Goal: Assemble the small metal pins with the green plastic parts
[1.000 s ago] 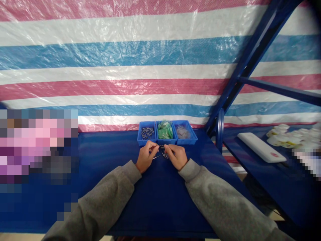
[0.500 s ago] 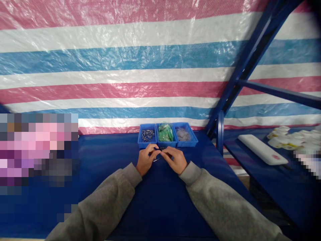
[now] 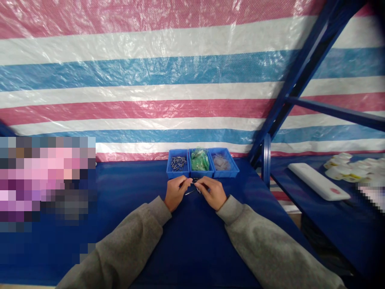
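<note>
My left hand and my right hand meet fingertip to fingertip just in front of three blue bins. Both are closed in a pinch. A small, thin piece shows between the fingertips, too small to name. Beneath them, several slim dark-and-silver metal pieces lie on the blue table, partly hidden by my fingers. Similar slim metal pieces fill the left bin. A green plastic bag with small pale bits sits in the middle bin. Clear plastic bags or pieces lie in the right bin.
Behind the table hangs a striped plastic sheet. A blue metal frame rises at the right. Beyond it, a second table holds a long white box and several white rolls. A blurred-out area covers the left.
Both hands stay together over the metal pieces, with small finger movements. My right fingers are lower and closer to the left fingertips than a second ago. The view has tilted slightly.
</note>
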A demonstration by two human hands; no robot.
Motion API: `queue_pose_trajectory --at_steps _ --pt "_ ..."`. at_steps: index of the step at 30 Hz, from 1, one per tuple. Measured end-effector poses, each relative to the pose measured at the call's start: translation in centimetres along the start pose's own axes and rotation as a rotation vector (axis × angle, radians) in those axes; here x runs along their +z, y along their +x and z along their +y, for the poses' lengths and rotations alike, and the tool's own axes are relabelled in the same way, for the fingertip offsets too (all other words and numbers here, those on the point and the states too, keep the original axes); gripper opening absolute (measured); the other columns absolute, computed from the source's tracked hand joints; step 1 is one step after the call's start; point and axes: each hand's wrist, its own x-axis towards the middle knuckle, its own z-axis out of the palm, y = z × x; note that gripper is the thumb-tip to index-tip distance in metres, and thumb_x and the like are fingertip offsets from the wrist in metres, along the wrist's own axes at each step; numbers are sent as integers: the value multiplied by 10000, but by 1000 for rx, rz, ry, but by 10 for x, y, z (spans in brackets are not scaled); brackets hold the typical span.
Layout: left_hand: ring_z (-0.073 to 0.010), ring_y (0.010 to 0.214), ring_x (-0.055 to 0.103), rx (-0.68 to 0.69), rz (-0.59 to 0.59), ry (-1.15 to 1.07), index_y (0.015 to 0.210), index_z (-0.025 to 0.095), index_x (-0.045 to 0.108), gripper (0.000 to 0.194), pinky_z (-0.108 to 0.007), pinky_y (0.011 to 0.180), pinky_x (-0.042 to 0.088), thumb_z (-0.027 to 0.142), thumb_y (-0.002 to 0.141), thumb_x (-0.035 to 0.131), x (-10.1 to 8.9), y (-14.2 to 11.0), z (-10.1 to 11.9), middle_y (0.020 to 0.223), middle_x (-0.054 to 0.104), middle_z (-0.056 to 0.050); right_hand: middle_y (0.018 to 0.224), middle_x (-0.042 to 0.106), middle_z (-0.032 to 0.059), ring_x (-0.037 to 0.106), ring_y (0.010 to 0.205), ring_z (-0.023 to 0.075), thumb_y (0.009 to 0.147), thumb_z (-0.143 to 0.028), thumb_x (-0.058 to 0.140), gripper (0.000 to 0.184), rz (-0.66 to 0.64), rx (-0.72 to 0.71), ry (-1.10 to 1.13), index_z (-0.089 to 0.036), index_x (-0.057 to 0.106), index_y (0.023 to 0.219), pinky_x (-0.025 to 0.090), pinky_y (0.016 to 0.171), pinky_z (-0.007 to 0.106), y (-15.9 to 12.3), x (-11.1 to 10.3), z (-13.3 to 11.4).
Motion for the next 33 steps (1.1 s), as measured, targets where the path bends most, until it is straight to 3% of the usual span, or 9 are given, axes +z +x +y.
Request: queue_pose_trajectory --at_steps 7,12,16,20,25,30,33 --pt "-116 683 580 73 -23 -67 818 145 627 219 -210 624 462 328 844 510 1 2 4 786 643 -40 618 610 15 548 551 122 892 -341 436 297 -12 6 -19 -184 617 718 408 568 233 0 1 5" --pt "-134 765 618 12 -39 -191 938 156 604 235 -207 610 499 329 872 459 3 1 4 893 650 -58 679 652 33 591 607 138 898 -338 417 309 9 36 -38 -183 645 760 427 614 240 -1 1 7" --pt "-134 740 621 3 -32 -183 932 148 600 242 -223 626 502 320 885 436 2 1 4 859 656 -56 712 664 42 604 639 146 899 -346 403 323 83 74 -60 -179 650 772 429 618 239 -1 -1 8" --pt "-147 793 615 88 -20 -65 956 169 650 232 -259 768 475 307 863 488 1 2 4 898 673 -54 717 661 46 598 641 148 899 -333 403 312 97 72 -56 -175 647 784 429 623 244 -1 -2 8" --pt "-111 591 572 17 21 -52 912 163 666 238 -217 609 463 351 817 555 1 3 -1 729 668 -22 713 659 48 595 638 153 896 -336 409 305 142 71 -63 -178 639 773 433 622 258 0 -2 7" --pt "-155 773 590 101 21 -67 865 166 680 244 -268 761 450 310 866 483 0 5 -2 807 668 -58 711 654 45 597 647 155 895 -329 412 293 143 75 -44 -182 631 766 443 636 259 1 -2 6" --pt "-126 680 570 59 -28 -113 943 162 641 265 -245 702 452 310 892 426 1 4 -2 763 645 -39 744 654 44 599 665 156 886 -330 429 257 98 75 -21 -184 625 805 449 625 253 0 -1 5"
